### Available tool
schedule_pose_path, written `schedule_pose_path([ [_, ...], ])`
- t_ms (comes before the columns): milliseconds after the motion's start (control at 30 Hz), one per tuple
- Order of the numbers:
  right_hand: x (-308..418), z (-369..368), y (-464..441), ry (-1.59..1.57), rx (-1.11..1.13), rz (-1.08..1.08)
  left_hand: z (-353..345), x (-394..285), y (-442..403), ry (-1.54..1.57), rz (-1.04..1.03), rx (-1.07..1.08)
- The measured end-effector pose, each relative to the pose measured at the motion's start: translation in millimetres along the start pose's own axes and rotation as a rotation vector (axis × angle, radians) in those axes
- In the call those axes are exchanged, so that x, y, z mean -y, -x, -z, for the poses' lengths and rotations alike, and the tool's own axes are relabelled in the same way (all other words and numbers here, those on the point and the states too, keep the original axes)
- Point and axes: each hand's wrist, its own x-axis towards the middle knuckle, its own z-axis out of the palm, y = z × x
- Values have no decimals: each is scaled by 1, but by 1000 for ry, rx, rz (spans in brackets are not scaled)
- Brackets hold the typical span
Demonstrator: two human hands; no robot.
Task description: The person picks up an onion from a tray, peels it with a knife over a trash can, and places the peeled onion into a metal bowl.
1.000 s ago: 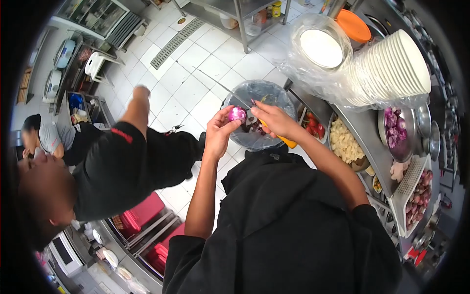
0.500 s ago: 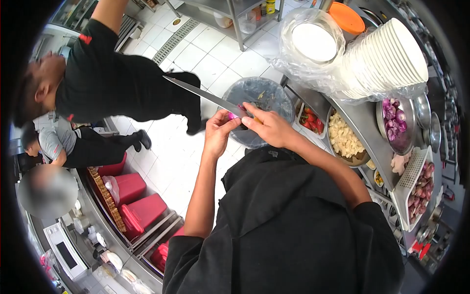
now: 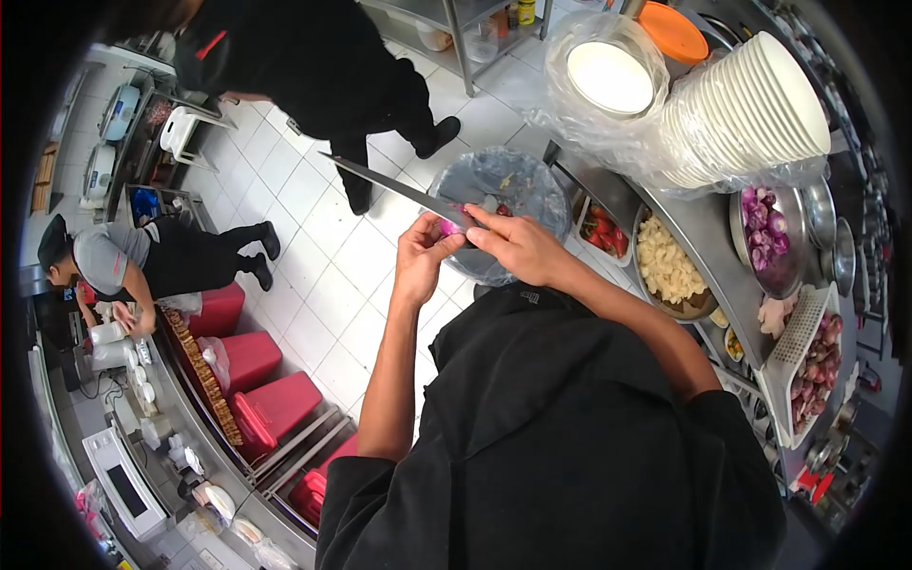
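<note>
"Both hands are full, right? What do they hold?"

"The left hand (image 3: 418,264) pinches a purple onion (image 3: 446,228) in its fingers. The right hand (image 3: 522,251) holds a big knife (image 3: 389,186). I can't see the knife's handle, because the hand hides it."

"Where is the onion?"

"Up in the left fingers, by the near left edge of a bin (image 3: 546,214) with a clear bag in it. Only a bit of pink peeks out. The blade and the fingers hide the rest."

"What has changed?"

"One second ago, the onion was easy to see, and the yellow handle too. Now the wide blade sits over the onion, and the two hands are close together. Half a second ago they were almost like this."

"So what does that mean?"

"I think the blade is working on the onion now, not just waiting beside it. But I can't tell how much is done."

"Anything else?"

"A worker in black (image 3: 294,66) has walked to the far side. The bowl (image 3: 805,252) of purple onions stays on the right."
</note>
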Motion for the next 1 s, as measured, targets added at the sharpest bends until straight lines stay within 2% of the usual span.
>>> schedule_pose_path([
  [67,-5,-1,-2,-47,-42,75,3,4,1,-11,-5,-4],
  [133,10,8,1,-421,133,-234,4,4,5,23,-9,-15],
  [167,8,10,-1,-420,135,-237,4,5,6,25,-7,-16],
  [233,2,16,-8,-596,206,-380,6,7,10,72,-54,53],
  [367,-1,22,-14,-582,180,-377,10,10,12,184,-91,53],
  [433,-3,24,-19,-578,170,-409,10,9,13,352,-62,25],
  [633,-2,20,-27,-535,184,-412,9,10,10,445,6,-77],
  [767,9,14,-23,-467,163,-410,4,15,7,347,-16,-129],
  [833,11,9,-16,-401,103,-340,-6,9,7,247,-61,-226],
  [1000,11,9,-15,-350,132,-292,-9,6,4,195,-52,-268],
])
